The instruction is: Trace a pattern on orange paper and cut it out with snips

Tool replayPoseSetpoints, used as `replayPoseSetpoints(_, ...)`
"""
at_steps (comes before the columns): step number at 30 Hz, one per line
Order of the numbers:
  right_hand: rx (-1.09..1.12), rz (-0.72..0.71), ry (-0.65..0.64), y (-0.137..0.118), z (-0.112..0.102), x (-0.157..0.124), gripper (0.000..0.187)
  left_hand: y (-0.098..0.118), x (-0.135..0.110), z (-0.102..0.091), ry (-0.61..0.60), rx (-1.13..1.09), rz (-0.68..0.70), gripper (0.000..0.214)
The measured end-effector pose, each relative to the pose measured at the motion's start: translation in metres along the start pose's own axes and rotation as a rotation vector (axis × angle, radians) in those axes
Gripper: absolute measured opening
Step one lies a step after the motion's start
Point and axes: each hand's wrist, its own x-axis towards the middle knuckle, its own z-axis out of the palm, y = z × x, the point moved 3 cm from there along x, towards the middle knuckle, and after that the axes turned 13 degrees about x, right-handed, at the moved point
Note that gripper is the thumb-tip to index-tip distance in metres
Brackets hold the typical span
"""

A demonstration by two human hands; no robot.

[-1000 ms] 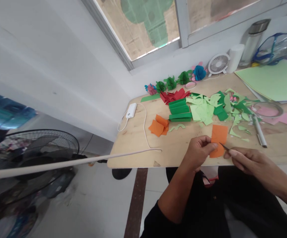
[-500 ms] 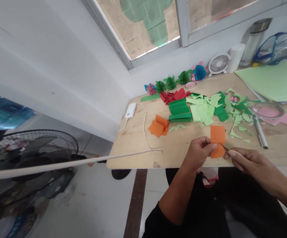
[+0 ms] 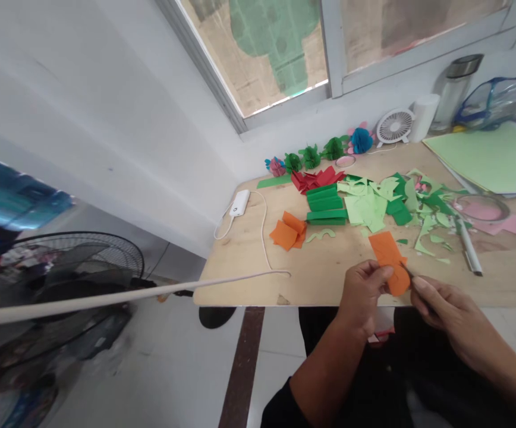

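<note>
My left hand pinches an orange sheet of paper between thumb and fingers, just above the table's front edge. The paper's lower end has a rounded, cut outline. In my right hand is a pair of scissors, their dark blades at the paper's right edge; the handles are hidden in the fingers. Left of my hands lie folded orange papers and a wavy light green strip. Beyond the hands are light green cut pieces and folded dark green papers.
Paper honeycomb figures line the wall beside a small white fan. A roll of tape and a marker lie at right. A white power bank with a cable sits left. A floor fan stands beside the table.
The orange paper has turned, its upper end tilting left and its rounded end facing down right. The scissors have moved to the paper's right edge. The camera view has shifted slightly.
</note>
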Motion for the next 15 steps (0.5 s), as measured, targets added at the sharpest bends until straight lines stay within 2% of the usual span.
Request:
replayPoseSetpoints(7,0.042,-0.026,0.003,-0.005,0.0,0.004,0.066,-0.004,-0.009,0.002,-0.065,-0.028,-0.026,0.04)
replayPoseSetpoints(15,0.006,-0.075,-0.036,-0.012,0.005,0.002,0.063,-0.001,-0.017,0.003,-0.063,0.022,-0.005,0.041)
